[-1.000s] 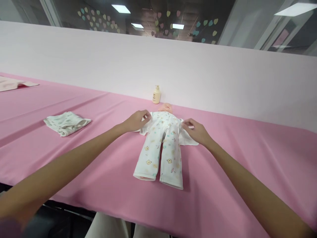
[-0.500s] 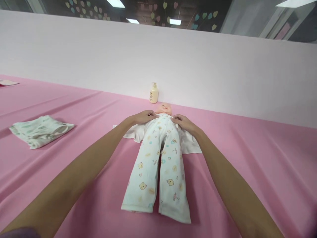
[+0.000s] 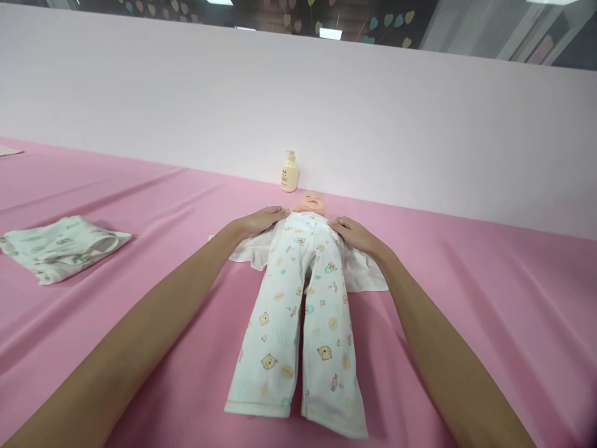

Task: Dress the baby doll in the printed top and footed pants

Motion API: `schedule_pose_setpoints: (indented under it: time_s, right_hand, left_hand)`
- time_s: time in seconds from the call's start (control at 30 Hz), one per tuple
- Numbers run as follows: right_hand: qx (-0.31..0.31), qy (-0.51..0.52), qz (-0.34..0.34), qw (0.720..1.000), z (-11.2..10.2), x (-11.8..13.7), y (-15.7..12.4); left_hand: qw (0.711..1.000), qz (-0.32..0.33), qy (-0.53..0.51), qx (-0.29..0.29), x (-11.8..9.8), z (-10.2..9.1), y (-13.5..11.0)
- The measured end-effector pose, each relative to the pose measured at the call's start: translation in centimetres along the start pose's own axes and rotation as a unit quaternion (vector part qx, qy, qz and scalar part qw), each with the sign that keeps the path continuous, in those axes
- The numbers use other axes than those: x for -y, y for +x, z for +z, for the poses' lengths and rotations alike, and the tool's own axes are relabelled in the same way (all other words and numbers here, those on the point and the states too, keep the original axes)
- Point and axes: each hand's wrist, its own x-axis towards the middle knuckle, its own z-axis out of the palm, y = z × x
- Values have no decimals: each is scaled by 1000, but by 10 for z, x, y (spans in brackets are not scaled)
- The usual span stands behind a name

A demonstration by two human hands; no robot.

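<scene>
A baby doll (image 3: 312, 202) lies face up on the pink sheet, its head toward the wall. White baby pants (image 3: 268, 336) printed with bears lie over its body, legs pointing toward me. Under them a white cloth or garment (image 3: 366, 270) spreads out to both sides. My left hand (image 3: 263, 221) is closed at the left corner of the waistband, by the doll's neck. At the right corner my right hand (image 3: 354, 233) is closed with its fingers curled on the waistband. The fingertips of both hands are partly hidden.
A cream pump bottle (image 3: 290, 173) stands behind the doll's head, against the white wall (image 3: 420, 137). To the left lies a folded white cloth with green print (image 3: 65, 246). A pale flat item (image 3: 8, 150) shows at the far left edge. The pink sheet (image 3: 177, 373) has soft wrinkles.
My hands have moved slightly apart, out to the two ends of the waistband, and the pants' top looks more spread. The view has tilted down a little.
</scene>
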Motion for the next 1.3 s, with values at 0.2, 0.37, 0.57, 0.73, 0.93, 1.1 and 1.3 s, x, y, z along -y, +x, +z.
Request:
schedule_pose_setpoints:
  time_s: [0.2,0.37,0.57,0.73,0.93,1.1,1.3]
  right_hand:
    - [-13,194,-10,981,6,-7,0]
    - [-74,220,10,973,19,-7,9]
    - [-105,6,-19,994,13,-1,6]
    - [-127,-204,3,971,-2,21,-7]
    - [-83,-289,79,950,-3,54,-24]
    - [-8,-281,148,948,3,66,-30]
    - [-8,-196,156,968,3,48,-23]
  left_hand:
    - [999,20,29,-22,11,-9,6]
    - [993,50,99,-32,19,-11,13]
    - [987,53,148,-46,13,-6,11]
    - [962,8,257,-86,-20,8,-12]
    - [893,-2,426,-148,-52,29,-33]
    - [857,-105,495,-101,-59,43,-41]
    - [911,-129,374,-117,-41,32,-31]
